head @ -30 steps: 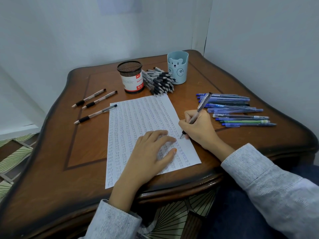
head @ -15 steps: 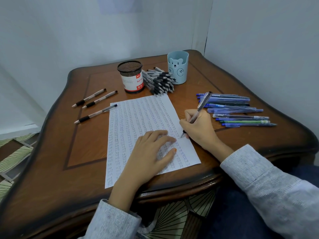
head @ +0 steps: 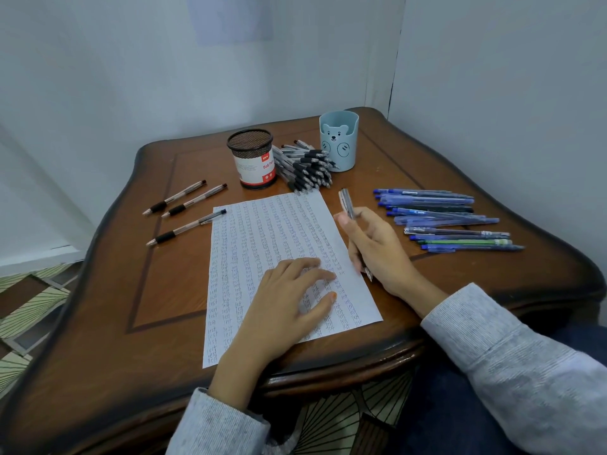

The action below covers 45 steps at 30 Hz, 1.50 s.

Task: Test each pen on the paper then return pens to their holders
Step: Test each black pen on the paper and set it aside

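Dozens of pens (head: 305, 169) outside holders (head: 251, 159) — much left (paper (head: 262, 231) nearly full); right hand (head: 377, 247) gripping one pen (head: 346, 201), left hand (head: 285, 307) flat.

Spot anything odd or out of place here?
Nothing looks damaged or spilled. Only oddity: no pens show in the mesh cup or bear cup, while pens lie loose: a heap between the cups, blue pens right, three pens left.

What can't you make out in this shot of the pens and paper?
Head view:
Marks on the paper: too small to read.
Middle of the pen: covered by the right hand gripping it.
Paper under the left hand: hidden by it.
Insides of the mesh holder and bear cup: hidden by their walls.
Count in the black pen pile: pens overlap.
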### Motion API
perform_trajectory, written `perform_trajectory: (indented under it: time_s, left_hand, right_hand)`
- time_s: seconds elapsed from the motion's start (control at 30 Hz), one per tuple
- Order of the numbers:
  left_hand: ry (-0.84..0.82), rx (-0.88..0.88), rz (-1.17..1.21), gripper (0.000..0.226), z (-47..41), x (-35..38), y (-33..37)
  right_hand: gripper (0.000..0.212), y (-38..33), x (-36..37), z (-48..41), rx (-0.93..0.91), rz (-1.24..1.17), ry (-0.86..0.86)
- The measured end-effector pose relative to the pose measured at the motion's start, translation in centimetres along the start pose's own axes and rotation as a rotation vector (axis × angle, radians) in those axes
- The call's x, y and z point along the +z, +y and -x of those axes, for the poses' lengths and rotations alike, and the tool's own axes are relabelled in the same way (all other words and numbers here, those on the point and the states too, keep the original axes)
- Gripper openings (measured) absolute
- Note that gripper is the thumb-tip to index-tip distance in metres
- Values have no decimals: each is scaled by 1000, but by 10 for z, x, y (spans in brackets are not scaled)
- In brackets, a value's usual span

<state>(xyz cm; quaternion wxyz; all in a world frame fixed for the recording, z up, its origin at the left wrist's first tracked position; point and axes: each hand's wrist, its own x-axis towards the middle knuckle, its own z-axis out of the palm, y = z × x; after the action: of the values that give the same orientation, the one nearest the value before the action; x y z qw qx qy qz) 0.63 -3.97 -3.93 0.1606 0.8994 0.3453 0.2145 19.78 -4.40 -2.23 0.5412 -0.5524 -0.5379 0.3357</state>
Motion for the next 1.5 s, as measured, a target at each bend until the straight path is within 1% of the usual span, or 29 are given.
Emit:
perform_trajectory:
  time_s: [0.23, 0.3, 0.4, 0.47, 0.53, 0.57, 0.63, 0.7, 0.8, 0.87, 0.97, 1.0, 1.07, 1.13, 1.17, 1.27, 1.37, 1.43, 1.5]
  left_hand:
    - [10, -13, 27, 41, -1, -1, -1]
    - [10, -18, 39, 41, -1, -1, -1]
    - [-16, -40, 104, 37, -4, -4, -2]
    - [-62, -63, 178, 30, -7, -11, -5]
    - [-79, -74, 225, 26, -10, -20, -8]
    - [-64, -78, 227, 26, -12, -26, -10]
    - [-30, -96, 201, 27, -16, -36, -17]
    - [-27, -131, 169, 27, -20, -46, -28]
    - [-50, -200, 115, 26, -27, -59, -53]
    - [-44, -245, 81, 26, -31, -64, -70]
    - [12, -310, 61, 24, -37, -65, -85]
    - [22, -327, 57, 24, -38, -64, -89]
    - [20, -330, 23, 25, -39, -64, -95]
    - [17, -321, -12, 26, -39, -63, -99]
    - [18, -311, -21, 26, -39, -63, -101]
    - [3, -280, -34, 28, -39, -62, -104]
    - [-2, -270, -44, 31, -39, -61, -105]
    - [0, -273, -48, 32, -39, -61, -105]
    - [6, -275, -44, 33, -40, -62, -105]
  right_hand:
    - [31, -5, 2, 3, -49, 130, 14]
    - [31, -6, 2, 3, -37, 143, 28]
    - [26, -7, 3, 5, 2, 142, 6]
    - [25, -9, 3, 3, 72, 44, -2]
    - [30, -12, 1, -3, 201, -112, -7]
    - [35, -13, -1, -5, 258, -179, -15]
    - [41, -13, -3, -7, 312, -279, -40]
    - [41, -16, -4, -11, 356, -296, -77]
    - [31, -21, -5, -23, 379, -160, -106]
    - [32, -23, -6, -37, 355, -128, -63]
    - [32, -26, -5, -65, 329, -53, 39]
    - [30, -29, -4, -74, 292, 13, 60]
    - [25, -32, -2, -92, 153, 191, 104]
    - [28, -33, 2, -106, 20, 351, 184]
    - [30, -32, 4, -115, -19, 420, 213]
    - [28, -29, 14, -141, -108, 625, 250]
    - [21, -24, 24, -164, -210, 788, 343]
    - [20, -22, 30, -176, -234, 892, 389]
    - [24, -22, 35, -189, -221, 995, 396]
